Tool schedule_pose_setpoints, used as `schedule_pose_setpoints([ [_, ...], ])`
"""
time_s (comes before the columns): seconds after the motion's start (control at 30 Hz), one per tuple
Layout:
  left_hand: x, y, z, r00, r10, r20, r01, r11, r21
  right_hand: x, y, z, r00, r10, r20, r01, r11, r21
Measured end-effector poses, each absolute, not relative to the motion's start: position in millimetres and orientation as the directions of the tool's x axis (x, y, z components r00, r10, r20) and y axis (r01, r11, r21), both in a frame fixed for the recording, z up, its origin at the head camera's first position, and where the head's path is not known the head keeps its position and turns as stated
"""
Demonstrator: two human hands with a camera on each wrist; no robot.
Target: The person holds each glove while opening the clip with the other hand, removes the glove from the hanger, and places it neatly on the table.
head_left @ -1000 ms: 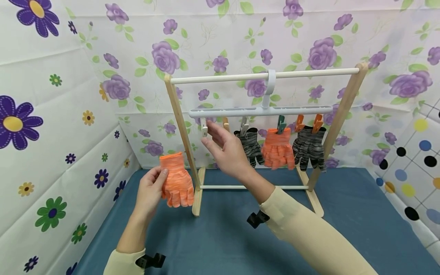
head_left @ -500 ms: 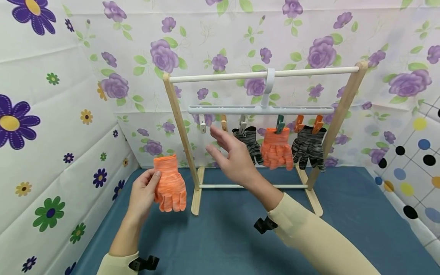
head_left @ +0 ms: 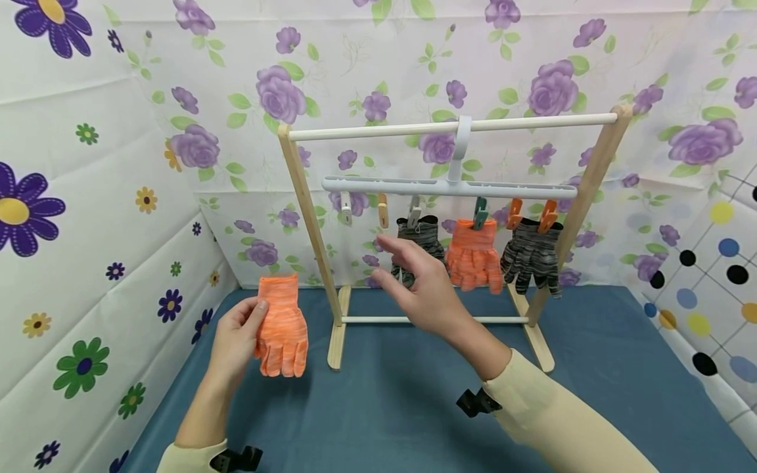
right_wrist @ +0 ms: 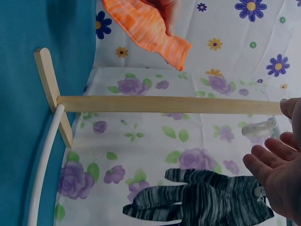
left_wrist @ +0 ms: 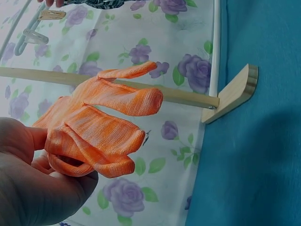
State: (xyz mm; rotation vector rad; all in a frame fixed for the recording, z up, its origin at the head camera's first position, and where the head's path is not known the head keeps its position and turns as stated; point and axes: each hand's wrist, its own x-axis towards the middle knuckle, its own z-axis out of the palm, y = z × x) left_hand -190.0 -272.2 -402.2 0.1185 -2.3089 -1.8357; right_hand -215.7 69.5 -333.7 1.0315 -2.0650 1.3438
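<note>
In the head view, my left hand [head_left: 235, 338] pinches an orange glove [head_left: 282, 328] by its side near the cuff, left of the wooden rack; its fingers hang down. The left wrist view shows thumb and fingers holding the same glove [left_wrist: 103, 122]. My right hand [head_left: 422, 286] has its fingers extended and holds nothing, overlapping a dark striped glove [head_left: 426, 236] in the head view. Bare clothespins, one white [head_left: 345, 209] and one tan [head_left: 383, 210], hang left of it on the white hanger [head_left: 384, 185]. In the right wrist view, the striped glove [right_wrist: 202, 197] hangs beside my fingers.
The hanger hooks over the top bar [head_left: 367, 133] of the wooden rack. Farther right hang another orange glove [head_left: 473, 256] on a green clip and another dark striped glove [head_left: 532, 253] on two orange clips. Blue cloth [head_left: 390, 407] covers the table; patterned sheets enclose it.
My right hand has drawn back from the white clothespin, moving right and down. My left hand has moved left and lower with the orange glove.
</note>
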Motion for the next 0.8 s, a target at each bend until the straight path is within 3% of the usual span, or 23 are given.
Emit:
schedule_pose_setpoints([
  [0.4, -186.4, -285.3, -409.5, -0.984, -0.16, 0.077, 0.034, 0.256, 0.966, -207.3, 94.6, -348.9, -0.62, -0.327, 0.713, -0.783, 0.321, -0.533],
  [0.8, -182.7, -300.8, -419.0, -0.985, -0.173, 0.004, -0.064, 0.382, 0.922, -201.5, 118.1, -368.8, -0.643, -0.324, 0.694, -0.756, 0.41, -0.51],
])
